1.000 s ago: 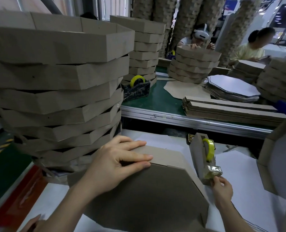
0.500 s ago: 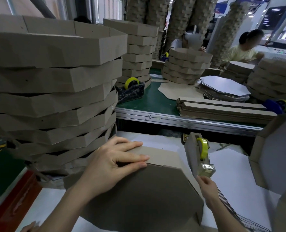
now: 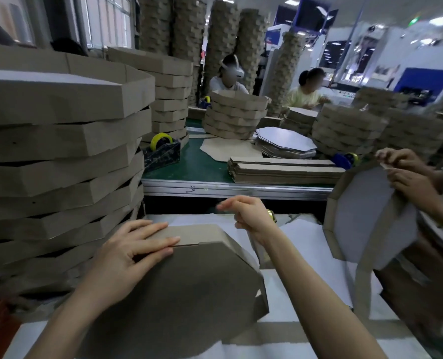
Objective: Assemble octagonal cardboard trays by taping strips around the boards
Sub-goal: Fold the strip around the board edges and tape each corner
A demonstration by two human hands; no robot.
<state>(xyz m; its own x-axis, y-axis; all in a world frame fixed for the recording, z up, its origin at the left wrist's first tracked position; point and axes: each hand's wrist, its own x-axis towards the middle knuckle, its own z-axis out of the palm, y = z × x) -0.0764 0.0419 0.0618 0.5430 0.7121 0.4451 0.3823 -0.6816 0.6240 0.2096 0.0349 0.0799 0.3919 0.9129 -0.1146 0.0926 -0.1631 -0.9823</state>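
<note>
An octagonal cardboard tray stands tilted on edge on the white table, its brown bottom facing me. My left hand presses flat fingers on the strip along its top left edge, by the seam. My right hand hovers just above the tray's top right corner, thumb and forefinger pinched together and pointing left. They seem to pinch a piece of clear tape, which hardly shows. Only a yellow bit of the tape dispenser peeks out behind that hand.
A tall stack of finished trays fills the left. Another person's hands hold a second tray at the right. On the green conveyor lie folded strips, octagonal boards and another tape dispenser.
My right hand left the dispenser's tape end and rose up and left over the tray's corner. My left hand stayed pressed on the strip. The view tilted upward.
</note>
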